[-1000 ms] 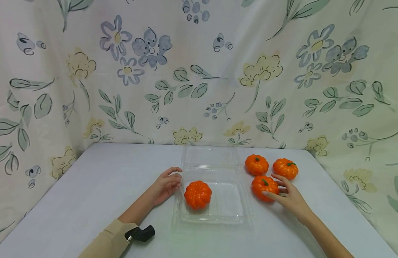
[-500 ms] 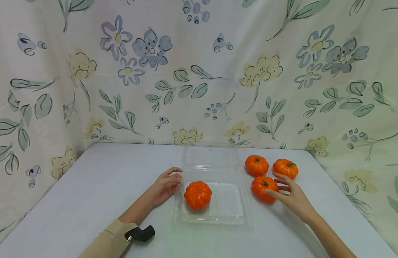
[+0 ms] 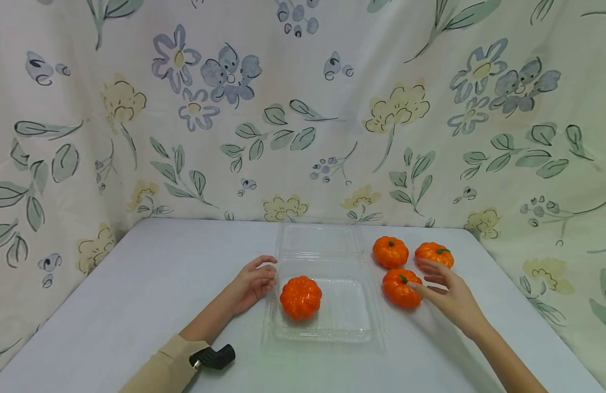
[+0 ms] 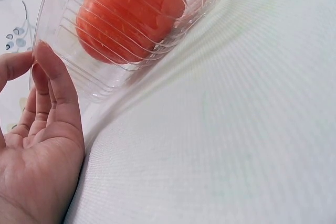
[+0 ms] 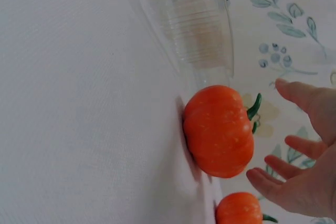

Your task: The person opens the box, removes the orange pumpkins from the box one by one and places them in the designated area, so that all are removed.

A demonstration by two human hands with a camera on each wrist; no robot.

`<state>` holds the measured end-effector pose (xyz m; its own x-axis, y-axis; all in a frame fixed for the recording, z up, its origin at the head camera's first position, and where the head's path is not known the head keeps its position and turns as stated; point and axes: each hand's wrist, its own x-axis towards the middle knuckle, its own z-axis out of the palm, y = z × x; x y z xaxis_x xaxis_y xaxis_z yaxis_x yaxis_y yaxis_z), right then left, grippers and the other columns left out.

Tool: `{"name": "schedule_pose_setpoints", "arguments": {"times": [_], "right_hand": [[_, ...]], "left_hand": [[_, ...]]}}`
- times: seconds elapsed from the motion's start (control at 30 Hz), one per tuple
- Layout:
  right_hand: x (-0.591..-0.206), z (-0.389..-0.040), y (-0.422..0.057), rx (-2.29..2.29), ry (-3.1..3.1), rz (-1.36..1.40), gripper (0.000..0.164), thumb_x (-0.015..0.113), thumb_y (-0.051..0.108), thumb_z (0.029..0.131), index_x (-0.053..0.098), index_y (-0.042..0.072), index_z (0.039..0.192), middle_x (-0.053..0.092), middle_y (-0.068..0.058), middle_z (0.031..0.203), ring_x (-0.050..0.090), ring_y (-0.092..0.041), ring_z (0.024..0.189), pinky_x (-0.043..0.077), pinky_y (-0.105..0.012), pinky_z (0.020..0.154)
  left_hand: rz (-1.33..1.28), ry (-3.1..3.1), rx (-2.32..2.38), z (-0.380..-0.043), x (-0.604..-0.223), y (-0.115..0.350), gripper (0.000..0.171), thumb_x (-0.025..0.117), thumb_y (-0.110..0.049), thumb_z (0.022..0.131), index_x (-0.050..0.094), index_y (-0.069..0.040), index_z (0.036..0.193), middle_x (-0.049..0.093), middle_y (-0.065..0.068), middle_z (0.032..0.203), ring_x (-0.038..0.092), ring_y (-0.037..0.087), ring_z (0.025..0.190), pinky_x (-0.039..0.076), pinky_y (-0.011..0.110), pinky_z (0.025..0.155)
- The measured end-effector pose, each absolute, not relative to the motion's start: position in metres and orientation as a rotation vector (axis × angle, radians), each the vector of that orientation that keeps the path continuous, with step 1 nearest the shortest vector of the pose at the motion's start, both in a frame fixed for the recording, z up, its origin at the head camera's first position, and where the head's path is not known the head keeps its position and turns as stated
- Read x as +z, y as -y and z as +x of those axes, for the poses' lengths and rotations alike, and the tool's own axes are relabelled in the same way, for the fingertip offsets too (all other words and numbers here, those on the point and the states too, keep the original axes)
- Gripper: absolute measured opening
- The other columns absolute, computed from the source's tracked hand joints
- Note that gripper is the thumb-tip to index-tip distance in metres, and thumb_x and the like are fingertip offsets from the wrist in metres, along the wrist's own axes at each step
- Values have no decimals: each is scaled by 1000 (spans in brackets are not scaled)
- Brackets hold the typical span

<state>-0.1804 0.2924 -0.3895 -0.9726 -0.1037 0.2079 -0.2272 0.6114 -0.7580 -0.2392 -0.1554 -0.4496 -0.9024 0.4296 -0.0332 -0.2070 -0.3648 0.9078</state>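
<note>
A clear plastic clamshell container (image 3: pixel 344 305) lies with its lid (image 3: pixel 319 239) laid back. Inside, on the left, sits an orange toy pumpkin (image 3: pixel 300 298). My left hand (image 3: pixel 256 283) pinches the container's left rim between thumb and finger, as the left wrist view shows. To the container's right, a second pumpkin (image 3: pixel 402 289) with a green stem stands on the table, and my right hand (image 3: pixel 452 297) hovers over its right side. The right wrist view shows that hand's fingers (image 5: pixel 299 95) spread, with a gap between them and the pumpkin (image 5: pixel 219 132).
Two more pumpkins stand behind the near one: one at the left (image 3: pixel 390 251), one at the right (image 3: pixel 434 255), partly behind my right fingers. A white cloth covers the table (image 3: pixel 185 256). A floral curtain (image 3: pixel 303 109) hangs at its back edge.
My right hand has drawn up and right, off the near pumpkin, and its fingers have come away from it. The left hand and the container have stayed put.
</note>
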Motion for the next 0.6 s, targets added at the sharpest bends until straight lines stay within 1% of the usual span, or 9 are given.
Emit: {"name": "schedule_pose_setpoints", "arguments": {"times": [0.1,0.17,0.2,0.27,0.33,0.4,0.47,0.6], "right_hand": [[-387,-180,-291,1293,2678,277,62,76,16,99,48,-6,149,55,-30,148,59,-48,127,50,-9,88],[-386,-179,-290,1289,2665,279,61,76,16,98,49,-6,149,55,-28,148,60,-43,126,50,-9,89],[-385,-179,-289,1287,2658,281,61,76,16,98,50,-5,148,56,-27,149,62,-36,125,51,-9,89],[-383,-178,-288,1287,2639,287,59,77,16,98,51,-5,147,56,-26,148,64,-16,121,51,-9,89],[-382,-177,-287,1291,2626,290,59,77,15,98,51,-4,147,56,-26,148,60,4,114,51,-9,89],[-381,-176,-285,1300,2617,293,59,77,15,98,51,-4,147,56,-26,148,51,17,109,51,-8,89],[-380,-175,-284,1307,2609,296,59,76,14,98,51,-4,147,56,-26,148,49,19,107,50,-8,89],[-379,-174,-281,1325,2580,312,57,76,12,97,52,-4,147,57,-27,146,51,17,107,51,-8,88]], "left_hand": [[298,-1486,2298,-239,-450,156,24,45,0,105,48,-13,124,60,-4,92,58,8,75,53,14,73],[300,-1486,2299,-239,-450,156,24,44,0,105,48,-13,124,60,-4,92,58,8,75,53,14,73],[301,-1487,2298,-239,-450,156,24,44,0,105,48,-13,124,60,-4,92,58,8,75,53,14,73],[305,-1492,2296,-240,-451,156,24,44,0,105,48,-14,124,61,-4,92,58,8,75,53,14,73],[309,-1497,2293,-240,-451,156,24,44,0,105,49,-14,124,61,-4,93,58,8,76,53,14,74],[309,-1500,2293,-240,-452,156,24,45,-1,105,49,-14,124,61,-4,93,58,8,76,53,14,74],[311,-1503,2292,-241,-452,156,23,44,-1,105,48,-14,124,61,-4,93,58,8,76,53,14,74],[318,-1502,2290,-240,-453,156,24,44,-1,105,47,-13,125,61,-4,93,58,8,76,53,14,74]]}}
